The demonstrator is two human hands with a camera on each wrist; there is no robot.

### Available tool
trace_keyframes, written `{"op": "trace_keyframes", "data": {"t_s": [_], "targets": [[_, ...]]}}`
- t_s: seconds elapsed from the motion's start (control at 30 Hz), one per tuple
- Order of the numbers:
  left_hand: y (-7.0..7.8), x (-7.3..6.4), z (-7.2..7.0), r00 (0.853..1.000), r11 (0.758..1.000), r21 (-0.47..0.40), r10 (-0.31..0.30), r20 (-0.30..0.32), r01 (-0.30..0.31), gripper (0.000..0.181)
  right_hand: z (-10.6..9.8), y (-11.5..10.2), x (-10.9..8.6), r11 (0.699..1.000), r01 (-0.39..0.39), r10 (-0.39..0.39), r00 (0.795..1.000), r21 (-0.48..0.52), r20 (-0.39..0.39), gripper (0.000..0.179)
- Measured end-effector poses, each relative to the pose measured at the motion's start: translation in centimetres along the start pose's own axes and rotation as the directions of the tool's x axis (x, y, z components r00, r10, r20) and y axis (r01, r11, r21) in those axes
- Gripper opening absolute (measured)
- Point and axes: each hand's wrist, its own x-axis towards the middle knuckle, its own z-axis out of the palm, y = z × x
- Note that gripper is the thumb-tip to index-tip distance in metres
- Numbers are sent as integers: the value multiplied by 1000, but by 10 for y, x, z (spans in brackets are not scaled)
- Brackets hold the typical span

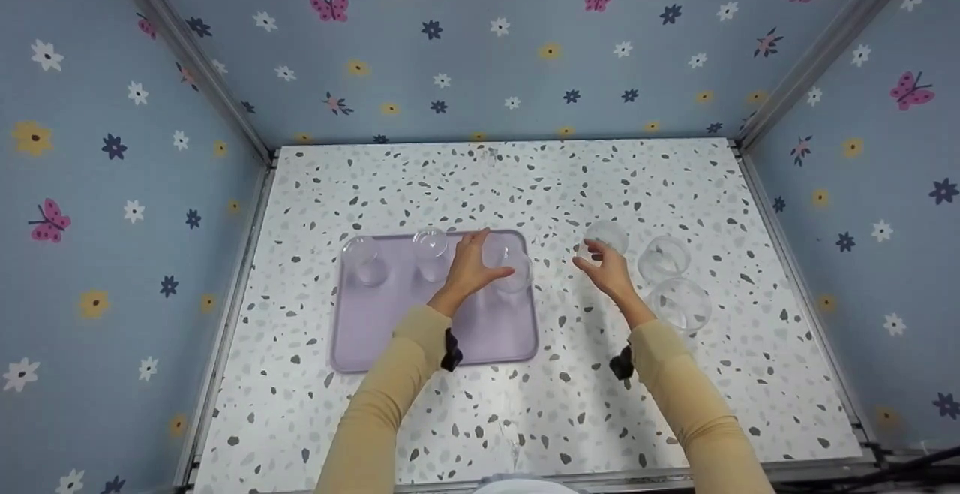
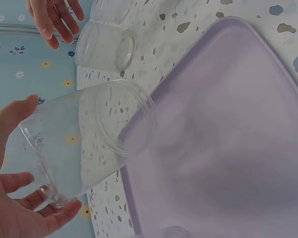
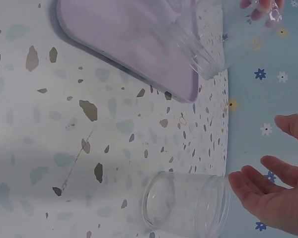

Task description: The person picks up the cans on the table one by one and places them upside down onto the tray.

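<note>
My left hand [image 1: 469,269] holds a clear jar [image 2: 74,144] near its base, thumb on one side and fingers on the other. That jar is tilted, its threaded mouth pointing down over the far right corner of the lilac tray [image 1: 435,329]. Two more clear jars, a left one [image 1: 367,261] and a middle one [image 1: 431,254], stand along the tray's far side. My right hand [image 1: 609,272] has loosely bent, spread fingers and holds nothing. Its fingertips are close to the rim of an upright clear jar [image 3: 186,203] on the table; contact cannot be told.
Right of my right hand stand two other clear jars, one farther back [image 1: 664,257] and one nearer [image 1: 681,305]. The speckled white table [image 1: 525,419] is enclosed by flowered blue walls [image 1: 480,51] at the back and sides.
</note>
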Motion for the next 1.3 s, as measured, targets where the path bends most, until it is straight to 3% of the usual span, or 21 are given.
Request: {"op": "trace_keyframes", "data": {"t_s": [0.33,0.63,1.0,1.3], "targets": [[4,13,3,1000,991,131,12,-5,-11,85,1,2,16,986,75,-86,994,-149,-69,48],[7,22,6,1000,976,216,22,4,-22,83,2,3,28,970,59,-78,994,-235,-73,49],[6,30,8,998,956,288,57,13,-58,85,0,15,35,932,-16,-17,996,-363,-88,58],[3,34,14,998,967,250,49,40,-58,84,-4,21,40,893,-74,52,997,-444,-62,73]]}}
